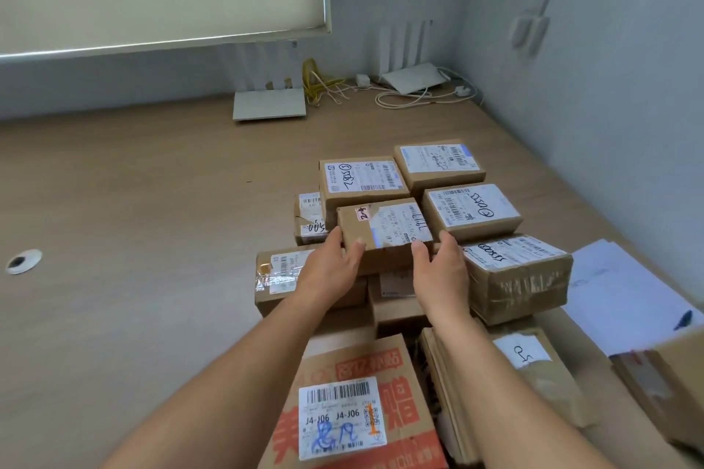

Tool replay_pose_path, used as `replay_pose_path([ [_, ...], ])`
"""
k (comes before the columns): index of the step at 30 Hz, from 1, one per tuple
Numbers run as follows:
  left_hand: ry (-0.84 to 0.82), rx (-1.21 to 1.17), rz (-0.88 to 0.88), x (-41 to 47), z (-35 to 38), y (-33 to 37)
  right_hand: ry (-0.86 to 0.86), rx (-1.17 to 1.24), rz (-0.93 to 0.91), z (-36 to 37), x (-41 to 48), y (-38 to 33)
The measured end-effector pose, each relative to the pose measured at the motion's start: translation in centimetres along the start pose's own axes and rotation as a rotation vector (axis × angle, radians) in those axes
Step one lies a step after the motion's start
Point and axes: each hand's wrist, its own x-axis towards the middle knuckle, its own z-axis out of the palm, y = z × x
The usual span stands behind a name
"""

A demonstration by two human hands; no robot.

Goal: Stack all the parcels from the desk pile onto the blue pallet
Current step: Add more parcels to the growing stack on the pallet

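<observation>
While the pile [515, 280] sits on the tabletop [152, 202], my left hand [330, 272] and right hand [440, 276] grip the top parcel [383, 228] by its sides.

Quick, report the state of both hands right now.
Left hand: grips the small parcel at its left end.
Right hand: grips the same parcel's right end.

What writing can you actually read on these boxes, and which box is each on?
"J4-J06 J4-J06": white label on the nearest orange-printed cardboard box.
"2-4": pink sticker on the small brown cardboard parcel in the middle.
Print and handwriting on the other labels: too small or blurred to read.
</observation>
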Motion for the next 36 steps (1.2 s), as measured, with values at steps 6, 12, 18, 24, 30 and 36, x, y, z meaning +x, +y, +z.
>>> replay_pose_path([
  [6, 0.087, -0.132, -0.109, 0.0, 0.1, -1.2, -0.098, -0.056, -0.047, -0.2, 0.0, 0.9],
  [12, 0.038, -0.165, -0.068, -1.4, 0.6, -1.3, -0.305, 0.036, -0.070, -0.6, -0.2, 2.0],
  [18, 0.022, -0.204, -0.011, -4.5, 0.1, -2.1, -0.371, -0.014, -0.184, -1.3, -1.8, 2.4],
  [24, 0.112, -0.219, 0.007, -8.8, -1.8, -4.1, -0.465, -0.012, -0.340, -1.2, -4.1, 1.9],
  [30, 0.204, -0.213, -0.011, -12.8, -4.3, -6.8, -0.515, 0.010, -0.476, 0.5, -7.8, 0.4],
  [36, 0.291, -0.210, 0.001, -17.0, -8.3, -10.2, -0.549, 0.013, -0.565, 3.1, -12.6, -2.7],
])
